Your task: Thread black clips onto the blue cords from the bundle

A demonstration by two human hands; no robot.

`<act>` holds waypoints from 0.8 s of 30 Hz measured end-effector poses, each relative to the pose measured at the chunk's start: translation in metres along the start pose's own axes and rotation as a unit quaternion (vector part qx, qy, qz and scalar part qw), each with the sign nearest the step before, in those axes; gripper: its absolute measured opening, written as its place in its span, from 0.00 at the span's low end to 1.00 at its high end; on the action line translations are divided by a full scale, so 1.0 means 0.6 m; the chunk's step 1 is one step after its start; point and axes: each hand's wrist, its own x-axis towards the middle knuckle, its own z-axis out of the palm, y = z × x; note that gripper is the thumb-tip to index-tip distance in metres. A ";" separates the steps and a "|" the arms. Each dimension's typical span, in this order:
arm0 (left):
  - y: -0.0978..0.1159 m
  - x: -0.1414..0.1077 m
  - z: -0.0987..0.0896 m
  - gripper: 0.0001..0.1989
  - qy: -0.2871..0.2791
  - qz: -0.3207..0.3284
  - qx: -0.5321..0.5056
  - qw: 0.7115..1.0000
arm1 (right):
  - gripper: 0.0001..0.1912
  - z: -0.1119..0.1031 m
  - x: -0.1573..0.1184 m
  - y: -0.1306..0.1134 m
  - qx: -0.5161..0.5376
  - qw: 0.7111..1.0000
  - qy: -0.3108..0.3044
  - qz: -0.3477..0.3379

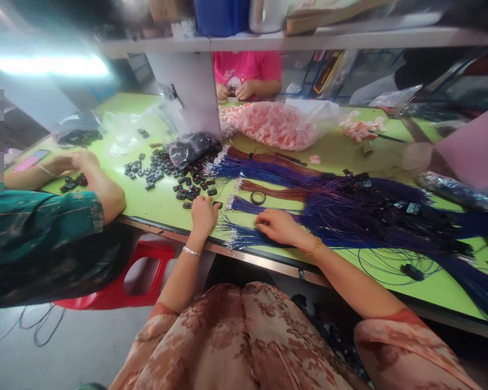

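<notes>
My left hand (204, 215) is closed in a pinch at the table's front edge. A small black plastic connector (217, 205) shows at its fingertips. Beyond it lies a loose pile of similar black connectors (191, 189), some with red marks. My right hand (282, 226) rests over the blue wires (248, 236), fingers curled and pressed together on a blue wire; its fingertips partly hide the grip. Silvery terminals (232, 234) tip the wires' left ends. Brown wires (272, 189) lie in a bundle farther back, next to a black ring of tape (257, 197).
A co-worker's green sleeve (44, 216) and hands are at left, above a red stool (150, 271). Another person in pink (248, 70) sits opposite. A bag of pink pieces (276, 127) stands behind the wires. An upright panel (187, 92) and overhead shelf (248, 43) bound the table.
</notes>
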 end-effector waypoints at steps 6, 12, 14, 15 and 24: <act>0.004 -0.006 -0.005 0.15 0.011 0.005 -0.019 1.000 | 0.06 0.029 0.027 -0.007 -0.073 0.995 -0.073 0.006; -0.002 -0.009 -0.005 0.12 -0.039 0.087 -0.100 0.990 | 0.08 0.024 0.021 -0.013 -0.106 0.991 -0.078 -0.012; -0.009 -0.010 -0.007 0.10 -0.033 0.072 -0.105 0.991 | 0.07 0.022 0.018 -0.013 -0.080 0.995 -0.059 0.003; -0.012 -0.010 -0.009 0.09 -0.030 0.061 -0.103 0.992 | 0.06 0.021 0.018 -0.012 -0.058 0.997 -0.046 0.010; -0.034 -0.021 -0.041 0.16 0.023 -0.135 -0.484 0.864 | 0.02 0.023 0.060 -0.040 0.163 0.986 0.034 -0.014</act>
